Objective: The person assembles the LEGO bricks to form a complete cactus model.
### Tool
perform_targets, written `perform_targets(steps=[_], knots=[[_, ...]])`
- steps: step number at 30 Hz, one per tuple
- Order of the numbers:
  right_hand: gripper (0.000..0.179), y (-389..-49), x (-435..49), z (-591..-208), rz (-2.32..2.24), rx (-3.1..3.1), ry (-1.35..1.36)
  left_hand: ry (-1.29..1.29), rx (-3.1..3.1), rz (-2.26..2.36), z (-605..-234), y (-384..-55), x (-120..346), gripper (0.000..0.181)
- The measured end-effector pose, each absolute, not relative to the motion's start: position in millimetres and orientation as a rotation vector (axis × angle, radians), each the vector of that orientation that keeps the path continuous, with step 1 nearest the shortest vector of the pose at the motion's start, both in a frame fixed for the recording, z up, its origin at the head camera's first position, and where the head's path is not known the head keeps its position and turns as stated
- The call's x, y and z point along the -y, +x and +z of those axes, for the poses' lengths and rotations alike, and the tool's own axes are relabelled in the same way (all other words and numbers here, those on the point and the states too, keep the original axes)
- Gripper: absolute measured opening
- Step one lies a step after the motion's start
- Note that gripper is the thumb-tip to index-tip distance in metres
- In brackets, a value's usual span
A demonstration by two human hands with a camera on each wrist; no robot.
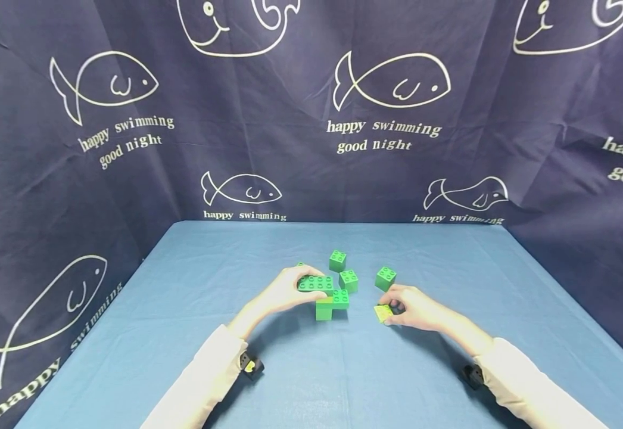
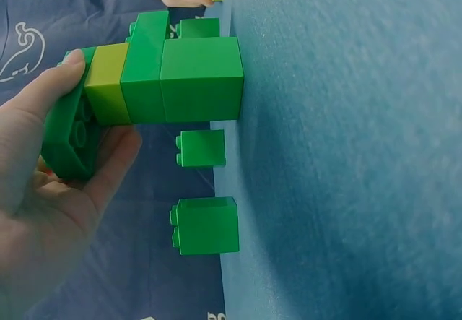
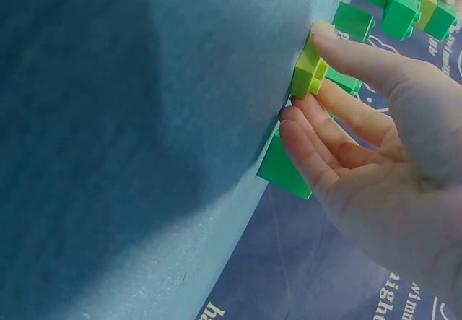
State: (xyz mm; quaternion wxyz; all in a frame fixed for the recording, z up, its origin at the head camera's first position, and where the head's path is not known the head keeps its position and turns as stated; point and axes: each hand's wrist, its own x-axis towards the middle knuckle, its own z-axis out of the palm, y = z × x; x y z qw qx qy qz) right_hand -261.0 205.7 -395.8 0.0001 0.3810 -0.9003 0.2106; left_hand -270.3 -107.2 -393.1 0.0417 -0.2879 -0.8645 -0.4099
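Observation:
My left hand point(image 1: 284, 292) grips a long green block point(image 1: 315, 285) at the top of a stepped stack. Under that block comes a yellow-green block point(image 2: 108, 81), then an offset green block point(image 1: 340, 299). A square green block point(image 2: 202, 78) forms the bottom, at the tabletop. To the right, my right hand point(image 1: 416, 307) pinches a thin yellow-green block point(image 3: 307, 67) between thumb and fingers, low at the cloth. Its studs face up, and fingertips cover part of it.
Several loose green blocks lie behind the hands: one at the back point(image 1: 337, 260), one beside the stack point(image 1: 348, 280), and one just beyond the right hand point(image 1: 386, 278). Another is mostly hidden behind the left hand. Blue cloth point(image 1: 311, 381) covers the table; a dark printed curtain point(image 1: 301, 143) hangs behind.

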Motion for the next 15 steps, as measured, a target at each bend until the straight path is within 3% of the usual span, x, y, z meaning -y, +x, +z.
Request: perform_targets(steps=[15], knots=[[0.026, -262.3, -207.2, -399.5, 0.672, 2.772, 1.188, -0.850, 2.668, -1.310, -391.8, -269.6, 106.9, 0.038]])
